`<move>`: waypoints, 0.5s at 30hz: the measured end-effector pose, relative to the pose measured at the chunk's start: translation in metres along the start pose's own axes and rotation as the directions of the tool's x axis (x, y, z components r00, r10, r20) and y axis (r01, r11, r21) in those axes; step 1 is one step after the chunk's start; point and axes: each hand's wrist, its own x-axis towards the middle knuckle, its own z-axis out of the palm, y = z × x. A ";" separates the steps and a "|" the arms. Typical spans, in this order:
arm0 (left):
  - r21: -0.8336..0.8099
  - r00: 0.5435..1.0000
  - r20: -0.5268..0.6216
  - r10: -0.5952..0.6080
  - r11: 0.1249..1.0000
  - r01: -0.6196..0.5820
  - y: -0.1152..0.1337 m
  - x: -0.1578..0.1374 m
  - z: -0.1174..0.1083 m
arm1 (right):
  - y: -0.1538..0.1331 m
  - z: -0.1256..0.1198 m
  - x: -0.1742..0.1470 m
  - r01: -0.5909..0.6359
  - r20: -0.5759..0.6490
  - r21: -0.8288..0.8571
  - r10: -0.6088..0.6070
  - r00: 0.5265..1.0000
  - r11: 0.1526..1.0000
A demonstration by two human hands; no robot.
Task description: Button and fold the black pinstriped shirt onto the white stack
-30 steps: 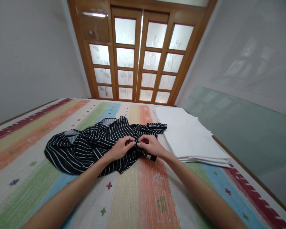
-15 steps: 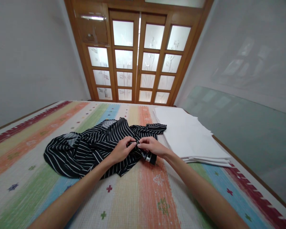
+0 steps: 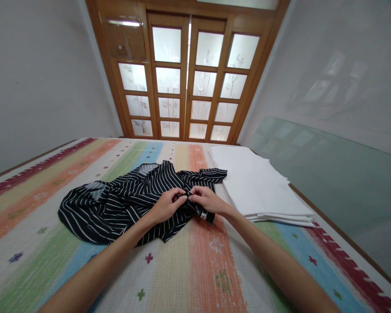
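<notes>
A black shirt with white stripes (image 3: 117,204) lies crumpled in the middle of the striped cloth (image 3: 169,278). My left hand (image 3: 170,203) pinches a fold of it between thumb and forefinger. Close against it, my right hand (image 3: 207,200) pinches the same dark part from the other side, the two thumb tips almost meeting. Whatever small detail sits between the fingertips is too dark to make out. Below my right hand a black piece with a pale, shiny band (image 3: 204,214) sticks out; it looks like part of the garment.
To the right lies a stack of white sheets (image 3: 257,182), its edge near the shirt's sleeve. A pale green glass panel (image 3: 329,174) leans along the right wall. Wooden doors with frosted panes (image 3: 182,82) stand beyond the far edge.
Both hands stay at the same spot on the shirt. The fingers of my right hand have drawn slightly closer to my left fingertips.
</notes>
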 end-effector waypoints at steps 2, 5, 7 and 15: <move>0.036 1.000 -0.005 0.008 0.999 -0.008 0.000 0.001 0.000 | 0.000 0.000 0.000 0.041 -0.049 -0.060 -0.044 0.998 0.997; 0.074 0.999 -0.016 0.036 0.997 -0.034 0.000 0.001 0.000 | -0.002 0.002 -0.001 0.102 -0.104 -0.167 -0.120 0.987 0.981; 0.089 0.998 -0.025 0.057 0.995 -0.055 0.000 0.002 0.000 | -0.003 0.004 -0.001 0.140 -0.132 -0.244 -0.176 0.975 0.960; 0.159 0.988 -0.098 0.121 0.982 -0.105 -0.006 0.002 0.003 | -0.003 0.006 -0.002 0.278 -0.141 -0.424 -0.366 0.920 0.862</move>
